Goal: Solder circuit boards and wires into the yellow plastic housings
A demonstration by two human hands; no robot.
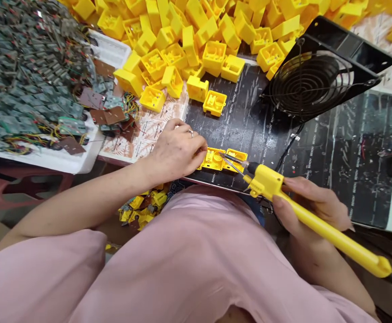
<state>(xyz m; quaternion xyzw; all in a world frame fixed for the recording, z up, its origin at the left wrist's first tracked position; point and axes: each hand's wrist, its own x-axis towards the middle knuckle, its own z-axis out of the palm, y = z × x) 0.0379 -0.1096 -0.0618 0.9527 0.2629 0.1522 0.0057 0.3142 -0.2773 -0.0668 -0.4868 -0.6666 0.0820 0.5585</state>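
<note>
My right hand (312,204) is closed around a yellow soldering iron (330,226) that has a thin feed tube beside its tip. The iron slants down to the left, its tip over an open yellow plastic casing (214,159) at the bench's near edge. With fingers curled, my left hand (180,150) grips the left end of this casing, and its fingertips are partly hidden. A second open yellow casing half (237,160) lies just right of it, beneath the iron's tip. Whether the tip touches anything inside is too small to tell.
A big heap of yellow casings (189,45) covers the back of the bench (249,121). A black fan (317,76) with a wire guard stands at right. Many wired circuit boards (30,89) fill a white foam tray (77,163) at left. Yellow pieces (145,206) lie below the bench.
</note>
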